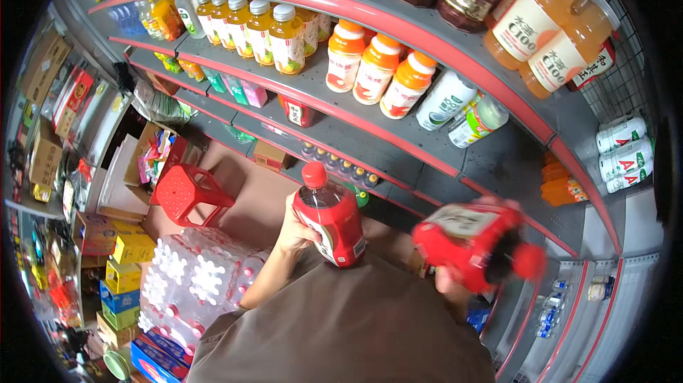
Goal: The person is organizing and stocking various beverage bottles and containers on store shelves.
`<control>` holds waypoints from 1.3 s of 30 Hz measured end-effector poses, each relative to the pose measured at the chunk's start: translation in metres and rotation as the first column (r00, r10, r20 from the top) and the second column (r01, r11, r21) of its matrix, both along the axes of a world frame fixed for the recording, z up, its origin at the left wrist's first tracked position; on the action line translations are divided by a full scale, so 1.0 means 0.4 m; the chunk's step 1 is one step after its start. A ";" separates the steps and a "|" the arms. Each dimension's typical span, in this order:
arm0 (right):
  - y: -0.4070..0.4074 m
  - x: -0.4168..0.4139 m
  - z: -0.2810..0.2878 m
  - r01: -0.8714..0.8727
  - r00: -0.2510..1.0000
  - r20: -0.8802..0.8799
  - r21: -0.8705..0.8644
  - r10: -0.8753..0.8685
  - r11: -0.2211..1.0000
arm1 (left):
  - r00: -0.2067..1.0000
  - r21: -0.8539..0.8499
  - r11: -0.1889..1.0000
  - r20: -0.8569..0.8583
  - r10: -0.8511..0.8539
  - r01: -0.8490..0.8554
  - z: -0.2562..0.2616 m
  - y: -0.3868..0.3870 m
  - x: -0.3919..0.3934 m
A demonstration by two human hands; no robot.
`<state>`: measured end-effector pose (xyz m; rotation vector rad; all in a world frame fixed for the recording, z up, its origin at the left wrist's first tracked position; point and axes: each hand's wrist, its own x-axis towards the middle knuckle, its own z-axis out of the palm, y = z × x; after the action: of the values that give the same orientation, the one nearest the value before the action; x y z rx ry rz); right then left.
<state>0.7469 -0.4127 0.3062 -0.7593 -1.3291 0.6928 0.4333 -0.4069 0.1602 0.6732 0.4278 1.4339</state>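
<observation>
My left hand (295, 231) grips a large drink bottle (339, 225) with a red label and red cap. It stands nearly upright just in front of my body, its dark contents showing below the cap. On the right, my right hand (451, 282) holds a second red-labelled bottle (469, 236), tilted on its side with its red cap (528, 261) towards the right. That bottle is blurred, and it hides part of the hand. Before me runs a grey shelf unit (427, 148) with red edge strips. A small red carton (295, 110) sits on a lower shelf.
Orange-capped bottles (368, 76) and yellow drink bottles (251, 30) line a middle shelf. Large peach-coloured drink jars (539, 36) stand above right. On the floor are a red plastic stool (187, 191) and shrink-wrapped bottle packs (200, 271). Boxes (120, 287) are stacked at left.
</observation>
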 end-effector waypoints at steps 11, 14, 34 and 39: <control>0.119 -0.392 -0.281 -0.159 0.983 0.040 -0.310 0.180 0.937 | 0.971 -0.104 0.972 0.137 -0.197 0.212 -0.013 0.143 -0.205; 0.145 -0.465 -0.283 -0.181 0.982 -0.017 -0.323 0.186 0.929 | 0.974 -0.190 0.956 0.068 -0.214 0.223 -0.023 0.155 -0.267; 0.277 -0.730 -0.586 0.561 0.746 0.482 -0.083 -0.459 0.824 | 0.406 0.222 0.930 -0.852 0.332 -0.295 -0.033 0.234 -0.466; 0.377 -0.760 -0.683 0.664 0.699 0.432 -0.096 -0.570 0.741 | 0.427 0.207 0.924 -0.839 0.337 -0.322 -0.081 0.210 -0.452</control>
<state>0.4429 -0.2618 0.0331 -1.5268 -1.2117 0.1493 0.2525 -0.3229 0.1279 1.3959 1.4344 1.3567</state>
